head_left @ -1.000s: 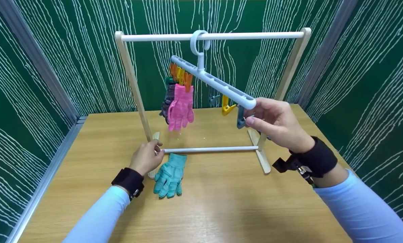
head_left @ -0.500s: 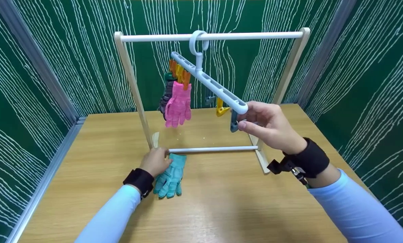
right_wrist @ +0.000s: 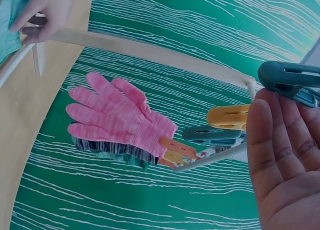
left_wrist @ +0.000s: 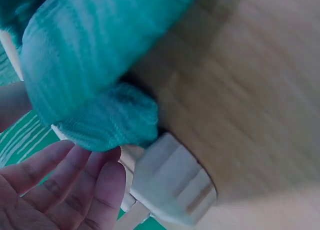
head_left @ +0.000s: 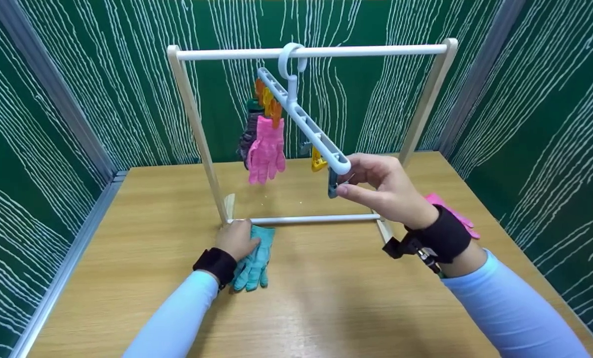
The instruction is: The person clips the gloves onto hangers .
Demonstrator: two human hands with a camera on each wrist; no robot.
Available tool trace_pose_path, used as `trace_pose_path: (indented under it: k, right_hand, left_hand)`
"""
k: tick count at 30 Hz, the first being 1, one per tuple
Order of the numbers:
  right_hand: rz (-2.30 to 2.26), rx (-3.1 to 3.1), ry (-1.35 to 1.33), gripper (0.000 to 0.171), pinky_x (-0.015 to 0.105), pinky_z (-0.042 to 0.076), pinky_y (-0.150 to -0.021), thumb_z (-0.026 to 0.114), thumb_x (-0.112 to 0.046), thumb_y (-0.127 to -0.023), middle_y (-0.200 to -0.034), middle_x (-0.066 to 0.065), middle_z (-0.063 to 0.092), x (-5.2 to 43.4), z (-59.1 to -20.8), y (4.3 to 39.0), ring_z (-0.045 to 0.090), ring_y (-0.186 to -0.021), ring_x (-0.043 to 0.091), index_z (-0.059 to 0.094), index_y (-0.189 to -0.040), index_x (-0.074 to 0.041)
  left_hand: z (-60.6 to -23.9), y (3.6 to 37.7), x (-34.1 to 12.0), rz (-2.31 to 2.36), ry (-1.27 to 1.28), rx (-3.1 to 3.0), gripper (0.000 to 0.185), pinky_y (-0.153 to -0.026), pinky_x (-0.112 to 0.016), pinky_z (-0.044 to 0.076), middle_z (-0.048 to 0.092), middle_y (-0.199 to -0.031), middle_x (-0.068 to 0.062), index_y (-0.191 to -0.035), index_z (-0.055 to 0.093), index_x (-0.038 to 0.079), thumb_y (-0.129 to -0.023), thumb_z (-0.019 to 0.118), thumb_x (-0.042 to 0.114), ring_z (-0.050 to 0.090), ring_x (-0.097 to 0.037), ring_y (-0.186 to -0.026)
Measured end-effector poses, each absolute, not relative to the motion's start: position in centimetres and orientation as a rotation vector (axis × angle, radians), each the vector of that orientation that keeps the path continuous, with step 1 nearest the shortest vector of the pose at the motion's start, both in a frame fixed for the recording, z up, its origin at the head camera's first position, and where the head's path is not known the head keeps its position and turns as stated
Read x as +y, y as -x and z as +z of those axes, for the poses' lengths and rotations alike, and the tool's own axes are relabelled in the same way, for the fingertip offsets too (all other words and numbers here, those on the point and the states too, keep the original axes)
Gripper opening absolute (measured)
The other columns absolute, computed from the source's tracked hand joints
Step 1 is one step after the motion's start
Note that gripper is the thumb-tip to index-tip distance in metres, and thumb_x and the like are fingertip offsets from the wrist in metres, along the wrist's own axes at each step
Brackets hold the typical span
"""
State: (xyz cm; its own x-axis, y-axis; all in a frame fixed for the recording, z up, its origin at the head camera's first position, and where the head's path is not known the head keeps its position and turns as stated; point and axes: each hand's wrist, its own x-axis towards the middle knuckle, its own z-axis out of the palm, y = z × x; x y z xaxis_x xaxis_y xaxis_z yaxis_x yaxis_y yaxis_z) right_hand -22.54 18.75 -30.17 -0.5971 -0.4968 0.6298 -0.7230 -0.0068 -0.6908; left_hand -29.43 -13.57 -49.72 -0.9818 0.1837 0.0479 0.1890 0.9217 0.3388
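Observation:
A pale blue clip hanger (head_left: 313,127) hangs by its hook from the rack's white top rail. My right hand (head_left: 383,186) is at its near end, thumb and fingertips on a dark teal clothespin (head_left: 332,183); in the right wrist view this clothespin (right_wrist: 285,79) lies against the fingertips. My left hand (head_left: 237,241) is over the upper left side of a teal glove (head_left: 257,263) lying on the table. In the left wrist view, the fingers (left_wrist: 75,175) are fairly straight at the edge of the glove (left_wrist: 95,54), with the thumb across it, partly hidden.
A pink glove (head_left: 266,151) and a dark striped one (head_left: 249,136) hang from orange and yellow clothespins at the hanger's far end. Another pink glove (head_left: 453,216) lies behind my right wrist. The wooden rack (head_left: 197,124) has a low crossbar (head_left: 311,219) beside the left hand.
My right hand has moved left with the hanger's near end, turning the hanger on its hook. The left hand has moved right, from the rack's foot onto the teal glove.

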Motion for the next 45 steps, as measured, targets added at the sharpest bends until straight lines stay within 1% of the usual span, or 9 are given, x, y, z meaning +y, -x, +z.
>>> trace_pose_path:
  k: [8,15,17,24,28,33,37,41,45]
  right_hand:
    - [1.628,-2.094,-1.267,0.029,0.024,0.065,-0.085,0.078,0.005,-0.095,-0.101,-0.003,0.079,18.3,-30.3,22.6,0.076,-0.083,0.008,0.068,-0.119,0.018]
    - [1.619,-2.094,-1.266,0.028,0.024,0.065,-0.085,0.081,-0.001,-0.096,-0.095,-0.002,0.080,17.8,-30.5,22.7,0.077,-0.083,0.008,0.070,-0.115,0.016]
    - [1.612,-2.087,-1.263,0.030,0.025,0.065,-0.086,0.082,-0.004,-0.096,-0.094,-0.001,0.080,17.7,-30.5,22.7,0.077,-0.083,0.007,0.071,-0.115,0.016]
    - [1.582,-2.060,-1.263,0.023,0.026,0.065,-0.088,0.079,0.011,-0.092,-0.093,-0.008,0.079,17.3,-30.2,22.6,0.076,-0.081,0.008,0.074,-0.113,0.014]
    - [1.551,-2.066,-1.256,0.020,0.026,0.065,-0.089,0.078,0.011,-0.092,-0.091,-0.008,0.079,17.2,-30.1,22.6,0.075,-0.081,0.009,0.076,-0.111,0.011]
    - [1.523,-2.069,-1.241,0.013,0.026,0.065,-0.086,0.078,0.010,-0.093,-0.088,-0.005,0.079,17.1,-30.2,22.8,0.073,-0.080,0.010,0.078,-0.105,0.007]
    - [1.509,-2.064,-1.209,0.010,0.023,0.064,-0.083,0.078,0.011,-0.092,-0.086,-0.005,0.078,16.9,-30.3,22.9,0.071,-0.080,0.009,0.080,-0.101,0.006]
    - [1.503,-2.044,-1.178,0.004,0.021,0.063,-0.080,0.079,0.008,-0.093,-0.086,-0.007,0.078,16.8,-30.3,23.0,0.068,-0.079,0.007,0.080,-0.097,0.007]
    - [1.513,-2.023,-1.173,0.003,0.020,0.062,-0.076,0.079,0.006,-0.095,-0.084,-0.006,0.078,16.6,-30.2,23.0,0.068,-0.077,0.007,0.081,-0.095,0.008]
  left_hand:
    - [-50.4,30.2,-13.4,-0.568,0.284,-3.065,0.030,-0.068,-0.045,0.059,0.072,-0.086,-0.014,-0.099,0.071,-0.003,-0.094,0.083,0.024,0.064,-0.024,-0.070]
    - [-56.0,34.0,-14.8,-0.719,0.309,-3.012,0.028,-0.055,-0.037,0.046,0.059,-0.070,-0.002,-0.078,0.060,0.011,-0.090,0.081,0.025,0.054,-0.021,-0.060]
    - [-55.4,33.5,-14.6,-0.758,0.323,-3.007,0.027,-0.057,-0.037,0.047,0.059,-0.071,-0.003,-0.079,0.061,0.009,-0.091,0.081,0.022,0.054,-0.022,-0.061]
    - [-50.9,30.7,-13.4,-0.777,0.269,-3.054,0.026,-0.074,-0.043,0.056,0.072,-0.089,-0.017,-0.102,0.068,-0.008,-0.092,0.082,0.012,0.061,-0.026,-0.075]
    - [-52.5,31.9,-13.6,-0.772,0.241,-3.058,0.023,-0.078,-0.044,0.056,0.072,-0.090,-0.014,-0.095,0.069,-0.003,-0.090,0.083,0.014,0.060,-0.024,-0.077]
    - [-55.7,34.3,-14.2,-0.811,0.234,-3.084,0.021,-0.068,-0.038,0.050,0.066,-0.082,-0.008,-0.087,0.066,0.002,-0.090,0.083,0.015,0.058,-0.023,-0.071]
    - [-56.9,35.2,-14.5,-0.781,0.251,-3.092,0.021,-0.068,-0.036,0.051,0.068,-0.088,-0.010,-0.094,0.069,0.001,-0.090,0.082,0.018,0.061,-0.024,-0.075]
    - [-57.1,35.1,-14.5,-0.750,0.263,-3.078,0.029,-0.081,-0.043,0.058,0.072,-0.103,-0.016,-0.107,0.071,-0.002,-0.090,0.082,0.019,0.065,-0.026,-0.088]
    - [-56.9,34.8,-14.4,-0.749,0.284,-3.054,0.029,-0.085,-0.047,0.059,0.073,-0.101,-0.016,-0.108,0.070,-0.003,-0.090,0.083,0.016,0.065,-0.027,-0.089]
